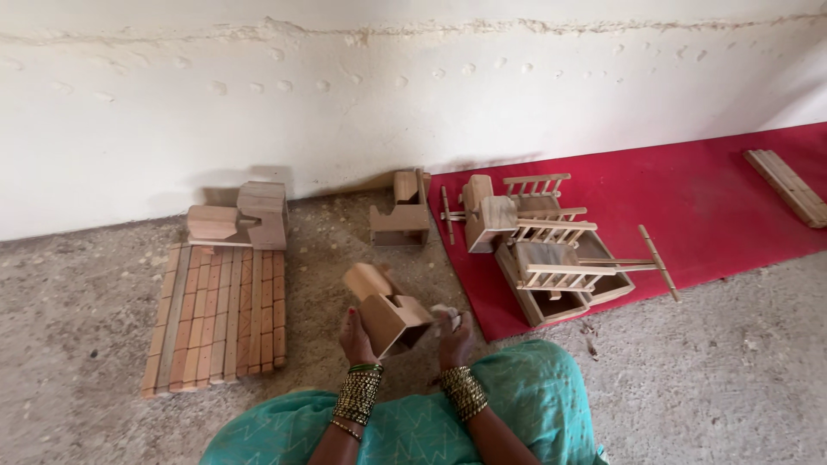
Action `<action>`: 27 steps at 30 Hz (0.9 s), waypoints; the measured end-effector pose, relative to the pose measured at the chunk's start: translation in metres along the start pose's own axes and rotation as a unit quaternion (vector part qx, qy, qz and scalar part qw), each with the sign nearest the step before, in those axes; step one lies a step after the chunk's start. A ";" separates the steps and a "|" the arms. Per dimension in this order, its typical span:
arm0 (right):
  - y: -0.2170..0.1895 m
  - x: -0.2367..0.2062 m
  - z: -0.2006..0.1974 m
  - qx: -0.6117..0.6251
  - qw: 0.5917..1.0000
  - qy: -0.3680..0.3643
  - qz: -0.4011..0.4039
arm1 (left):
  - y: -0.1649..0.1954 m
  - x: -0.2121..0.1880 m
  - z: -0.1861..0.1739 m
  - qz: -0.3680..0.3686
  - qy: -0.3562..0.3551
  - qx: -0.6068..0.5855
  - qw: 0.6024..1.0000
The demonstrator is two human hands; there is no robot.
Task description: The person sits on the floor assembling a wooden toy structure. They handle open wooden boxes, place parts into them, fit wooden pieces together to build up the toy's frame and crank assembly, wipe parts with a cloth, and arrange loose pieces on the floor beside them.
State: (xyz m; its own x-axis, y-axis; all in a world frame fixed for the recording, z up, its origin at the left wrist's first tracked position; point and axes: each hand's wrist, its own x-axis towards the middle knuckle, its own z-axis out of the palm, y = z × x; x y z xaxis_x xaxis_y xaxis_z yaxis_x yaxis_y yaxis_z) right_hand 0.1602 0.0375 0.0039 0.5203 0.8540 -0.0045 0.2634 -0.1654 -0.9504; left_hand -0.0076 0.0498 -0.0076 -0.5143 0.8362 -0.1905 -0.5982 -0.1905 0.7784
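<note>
Wooden block piece [388, 312] in left hand [356, 337], right hand [454, 340] alongside.

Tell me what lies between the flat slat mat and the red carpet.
In the head view, bare gritty floor and, near the wall, one small wooden piece lie between slat mat and red carpet.

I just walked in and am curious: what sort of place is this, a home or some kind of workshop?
Probably a small floor-level woodcraft workshop. The left hand holds a wooden toy body, rows of cut wooden strips lie on the bare concrete floor, and finished wooden toy carts sit on a red mat.
</note>
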 end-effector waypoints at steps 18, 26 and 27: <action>0.029 0.042 -0.022 0.166 0.909 -0.303 0.233 | -0.014 0.041 0.034 0.070 -0.178 0.535 0.823; 0.050 0.056 -0.017 0.160 0.896 -0.323 0.259 | 0.012 0.144 0.096 0.237 -0.175 0.727 0.620; 0.055 0.058 -0.016 0.182 0.882 -0.326 0.287 | 0.012 0.154 0.106 0.222 -0.183 0.752 0.594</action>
State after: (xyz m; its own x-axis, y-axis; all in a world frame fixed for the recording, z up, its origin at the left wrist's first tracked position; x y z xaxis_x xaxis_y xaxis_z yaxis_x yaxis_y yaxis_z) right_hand 0.2181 0.0704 -0.0438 -0.1264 0.8026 -0.5829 -0.2310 -0.5953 -0.7696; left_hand -0.0291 0.2310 0.0357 -0.0842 0.9833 0.1614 0.9120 0.0108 0.4100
